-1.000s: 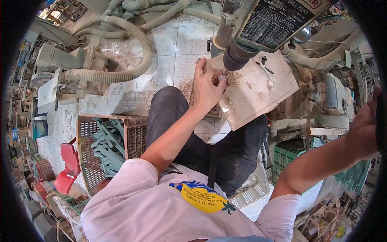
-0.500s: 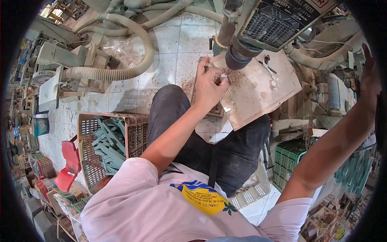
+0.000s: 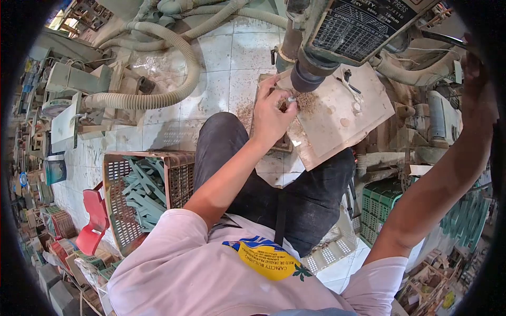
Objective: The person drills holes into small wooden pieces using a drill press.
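My left hand [image 3: 274, 111] is over the left edge of a worn board [image 3: 342, 118] under the drill press [image 3: 350, 31]. Its thumb and fingers curl around a small whitish piece [image 3: 291, 98], just left of the dark chuck [image 3: 307, 79]. The fingers partly hide the piece. At the far right, my right hand [image 3: 477, 73] is raised in shadow, closed at the end of the drill press's dark lever [image 3: 443, 38]. Sawdust lies on the board around the chuck.
A crate [image 3: 179, 179] of green-grey strips stands left of my legs, beside a red chair [image 3: 93, 221]. Ribbed hoses [image 3: 195, 58] cross the tiled floor. Green crates [image 3: 377, 203] stand on the right. A black key-like tool [image 3: 352, 87] lies on the board.
My right hand has gone from spread fingers to closing on the lever, which now shows beside it. My left hand has barely moved.
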The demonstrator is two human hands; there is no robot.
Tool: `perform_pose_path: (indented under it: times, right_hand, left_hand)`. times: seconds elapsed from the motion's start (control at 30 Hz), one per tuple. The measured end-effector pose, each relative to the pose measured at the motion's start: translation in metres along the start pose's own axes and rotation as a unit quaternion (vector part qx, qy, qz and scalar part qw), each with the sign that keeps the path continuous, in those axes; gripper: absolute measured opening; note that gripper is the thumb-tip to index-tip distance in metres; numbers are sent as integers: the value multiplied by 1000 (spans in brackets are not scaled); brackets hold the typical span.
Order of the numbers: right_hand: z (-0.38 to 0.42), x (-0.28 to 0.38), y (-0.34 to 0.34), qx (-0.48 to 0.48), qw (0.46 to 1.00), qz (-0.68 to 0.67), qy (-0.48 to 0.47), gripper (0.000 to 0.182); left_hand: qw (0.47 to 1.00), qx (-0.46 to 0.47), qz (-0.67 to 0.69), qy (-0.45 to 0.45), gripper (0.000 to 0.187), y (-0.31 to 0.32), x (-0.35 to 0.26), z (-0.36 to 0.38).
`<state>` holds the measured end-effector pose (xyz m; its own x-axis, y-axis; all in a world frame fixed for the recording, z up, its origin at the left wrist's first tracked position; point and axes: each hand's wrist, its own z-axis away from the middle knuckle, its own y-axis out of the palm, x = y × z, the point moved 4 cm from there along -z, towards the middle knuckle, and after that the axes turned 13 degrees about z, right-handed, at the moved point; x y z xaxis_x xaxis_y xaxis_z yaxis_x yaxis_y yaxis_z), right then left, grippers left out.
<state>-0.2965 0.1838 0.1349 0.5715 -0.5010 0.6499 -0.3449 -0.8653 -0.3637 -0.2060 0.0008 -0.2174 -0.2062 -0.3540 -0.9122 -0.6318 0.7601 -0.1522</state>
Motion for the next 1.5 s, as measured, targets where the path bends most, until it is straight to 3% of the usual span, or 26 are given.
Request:
perform_pose_path:
  times: [0.03,0.07,0.13,0.17,0.23,0.43,0.53,0.63,0.73,0.83,0.93,1.03,1.13,1.23,1.33,1.43,1.5]
  right_hand:
    - [1,2,-5,-61,997,24,-34,34]
    - [-7,8,-15,46,997,-43,43,38]
    - [-16,-13,-17,153,975,-108,119,43]
    - [-24,-37,-15,139,987,-82,-22,44]
    - [-13,-33,-9,123,978,-54,-163,45]
    - [4,-25,-17,51,994,-50,-84,40]
    - [4,-30,-18,58,989,-135,-28,39]
    - [-8,-44,-18,92,984,-87,-125,39]
    - [-1,-34,-18,67,992,-48,-100,39]
    - [3,-32,-18,3,998,-68,-4,39]
    - [-3,-29,-12,111,979,-91,-145,40]
    - [13,-9,-20,18,999,-35,-2,40]
    - [13,-12,-20,69,991,-111,18,40]
    - [11,-29,-20,5,997,-75,-12,42]
    - [11,-32,-20,3,996,-47,-81,42]
    - [6,-42,-18,61,981,-78,-169,43]
    - [8,-42,-18,48,983,-113,-136,42]
  left_hand:
    - [1000,1,1,0,23,0,0,0]
    - [1000,-1,3,0,24,0,-1,0]
    - [1000,-3,6,0,24,-1,-4,0]
    - [1000,1,9,-2,24,-1,-5,0]
    - [1000,5,12,-3,24,0,-5,0]
    - [1000,6,-3,2,23,1,-6,0]
    - [1000,-6,13,-1,23,1,-7,0]
    - [1000,-9,15,-6,23,0,-9,0]
    - [1000,-5,21,-19,23,1,-8,0]
    - [1000,-8,12,-12,23,1,-8,0]
    - [1000,-1,12,-16,20,1,-9,0]
    - [1000,-8,10,-16,24,1,-8,0]
    - [1000,-6,15,-3,23,2,-6,0]
    - [1000,-7,15,-4,23,1,-8,0]
    - [1000,-8,12,-7,23,1,-10,0]
    - [1000,-6,8,-6,22,0,-12,-1]
    - [1000,-1,10,-17,21,0,-13,-1]
